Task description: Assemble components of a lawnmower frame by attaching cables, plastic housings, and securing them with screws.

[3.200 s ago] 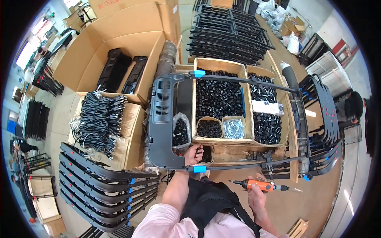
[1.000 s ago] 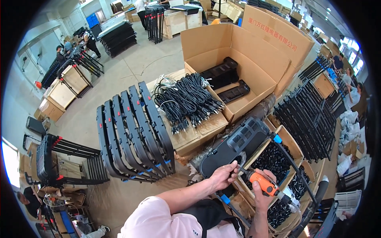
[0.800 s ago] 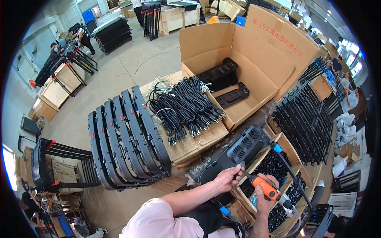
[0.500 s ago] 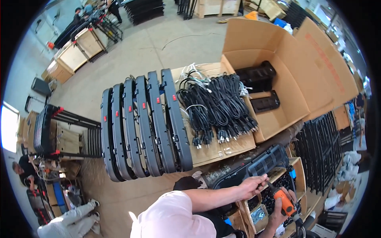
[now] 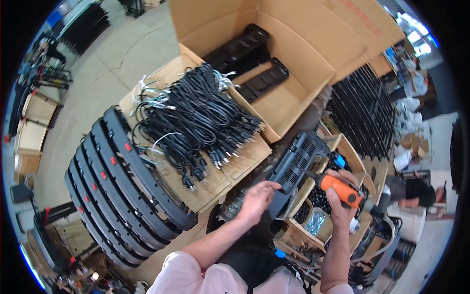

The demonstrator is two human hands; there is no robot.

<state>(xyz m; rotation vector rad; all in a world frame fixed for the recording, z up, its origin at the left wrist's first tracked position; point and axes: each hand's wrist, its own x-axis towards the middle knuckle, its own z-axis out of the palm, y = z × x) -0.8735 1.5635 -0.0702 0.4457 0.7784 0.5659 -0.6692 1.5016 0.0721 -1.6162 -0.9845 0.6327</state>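
Observation:
My left hand (image 5: 256, 200) rests on the near end of a long black vented plastic panel (image 5: 294, 165) that lies tilted over wooden bins. My right hand (image 5: 339, 203) grips an orange power screwdriver (image 5: 343, 189), its tip pointing at the panel's right side. Under the panel, wooden bins (image 5: 303, 230) hold small black parts and a clear bag of screws (image 5: 316, 221).
A pile of black power cords (image 5: 196, 122) lies on cardboard to the left. Several curved black panels (image 5: 122, 181) with red dots stand stacked on edge at lower left. An open cardboard box (image 5: 284, 73) holds black parts. Black metal frames (image 5: 367, 117) lie at right.
My view has swung from the bins to the left and back. My left hand stays on the black panel; my right hand with the orange screwdriver has come up next to the panel.

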